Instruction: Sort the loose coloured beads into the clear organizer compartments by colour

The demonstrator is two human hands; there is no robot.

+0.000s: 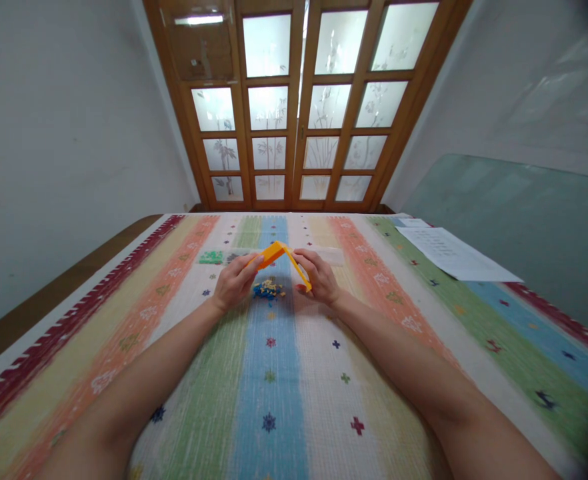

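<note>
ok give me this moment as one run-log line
left hand: holds left part of bent orange object | right hand: holds its right part | blue-and-yellow pile: on tablecloth, between hands

Gap btwn L hand (234,280) & R hand (319,275) blocked: yellow case (273,253) spans it, w/ bits pile (269,289) low on cloth (274,400) there. Past L hand, green pcs (211,257) in way; past R hand, clear plastic (331,256). Free rm: nearer than hands, btwn forearms (174,360); also R of R hand, up to papers (454,253).
</note>
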